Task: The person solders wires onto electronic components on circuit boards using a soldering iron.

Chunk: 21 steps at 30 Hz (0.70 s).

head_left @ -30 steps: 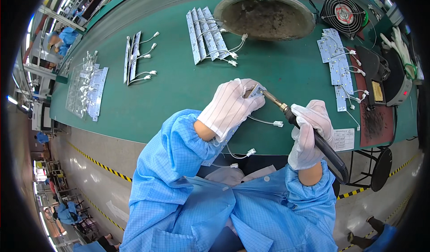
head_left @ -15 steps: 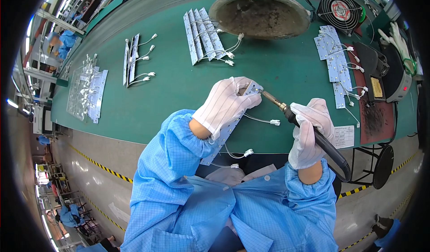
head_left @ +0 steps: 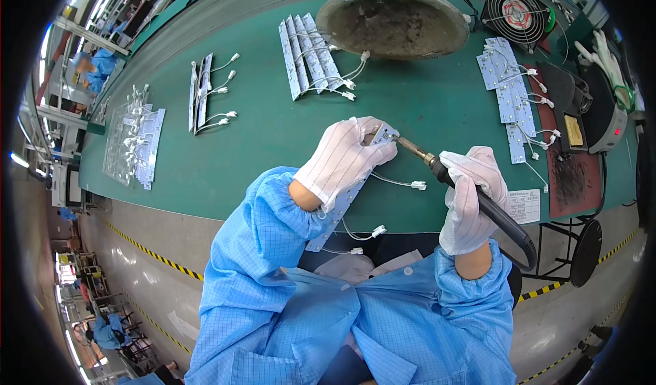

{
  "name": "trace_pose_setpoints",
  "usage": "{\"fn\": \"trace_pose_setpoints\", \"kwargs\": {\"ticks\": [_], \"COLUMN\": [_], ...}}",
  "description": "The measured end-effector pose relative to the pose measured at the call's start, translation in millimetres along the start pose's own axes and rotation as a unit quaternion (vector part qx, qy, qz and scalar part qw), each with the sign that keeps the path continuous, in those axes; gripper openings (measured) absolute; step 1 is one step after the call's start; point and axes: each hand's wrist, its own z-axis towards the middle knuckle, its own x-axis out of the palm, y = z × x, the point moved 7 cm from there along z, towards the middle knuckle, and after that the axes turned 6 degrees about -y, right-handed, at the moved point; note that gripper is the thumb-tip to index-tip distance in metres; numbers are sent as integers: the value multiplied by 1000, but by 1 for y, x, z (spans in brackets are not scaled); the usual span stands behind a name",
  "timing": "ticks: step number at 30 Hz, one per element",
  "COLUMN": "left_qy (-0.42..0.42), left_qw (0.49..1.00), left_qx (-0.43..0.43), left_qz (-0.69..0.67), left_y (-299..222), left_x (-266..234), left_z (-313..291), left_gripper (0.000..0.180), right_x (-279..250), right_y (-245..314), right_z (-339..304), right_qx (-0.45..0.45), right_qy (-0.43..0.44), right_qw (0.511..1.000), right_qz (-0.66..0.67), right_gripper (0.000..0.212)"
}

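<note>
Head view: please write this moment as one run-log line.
left hand: holds wired strip board | right hand: grips soldering iron | tip: at board's far end, contact unclear | bench: further boards

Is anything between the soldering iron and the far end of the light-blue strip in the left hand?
Nothing visible. The soldering iron in the right hand points its tip right at that end; the left hand grips the strip beside it. Whether they touch is unclear.

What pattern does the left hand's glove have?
The glove is white with thin darker stripes, best seen in the head view.
</note>
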Motion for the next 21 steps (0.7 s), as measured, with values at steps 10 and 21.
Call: {"fn": "trace_pose_setpoints", "kwargs": {"ticks": [10, 21], "left_qy": [4, -427], "left_qw": [956, 901], "left_qx": [10, -79], "left_qz": [294, -24], "left_y": [-8, 78], "left_x": [-28, -208], "left_z": [-89, -90], "left_gripper": [55, 33], "right_x": [3, 3], "right_y": [3, -3], "right_z": [6, -8], "right_qx": [38, 36], "right_qy": [2, 17], "right_qw": [999, 998], "right_qz": [0, -40], "right_gripper": [15, 29]}}
